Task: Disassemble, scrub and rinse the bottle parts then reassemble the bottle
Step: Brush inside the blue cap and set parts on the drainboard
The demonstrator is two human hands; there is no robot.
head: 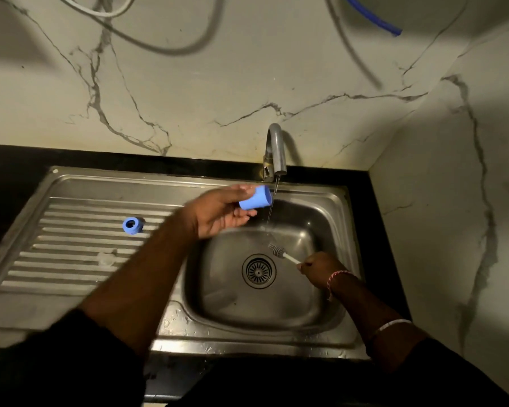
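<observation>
My left hand holds a blue bottle cap over the left side of the sink basin, just left of a thin stream of water. My right hand is closed on the white handle of a small brush, whose grey bristle head points up-left above the drain. A blue ring-shaped bottle part lies on the ribbed drainboard. Close to it on the drainboard a clear, faint part lies, hard to make out.
The steel sink has a round drain at its middle. The tap at the back runs water. A black counter edges the sink, a marble wall rises behind and to the right, and hoses hang above.
</observation>
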